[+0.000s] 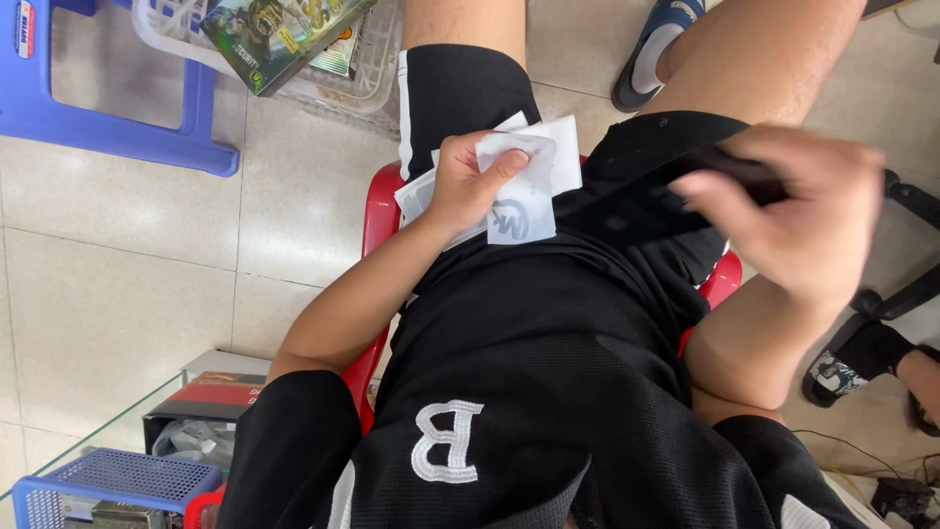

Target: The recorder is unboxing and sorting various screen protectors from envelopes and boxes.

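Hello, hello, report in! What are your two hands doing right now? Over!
Left hand grips white paper packets on the lap. Right hand grips a thin black object, blurred, kind unclear. Nothing between the hands.

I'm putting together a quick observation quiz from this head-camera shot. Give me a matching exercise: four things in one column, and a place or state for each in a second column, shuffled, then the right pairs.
Things:
1. left hand
2. right hand
3. blue plastic stool
4. blue mesh basket

Places or states:
A. on the tiled floor, upper left of the view
B. lower left corner, beside a glass surface
C. pressing white paper sheets on the lap
D. blurred, gripping a dark object over the thigh

Pairs: 1-C, 2-D, 3-A, 4-B
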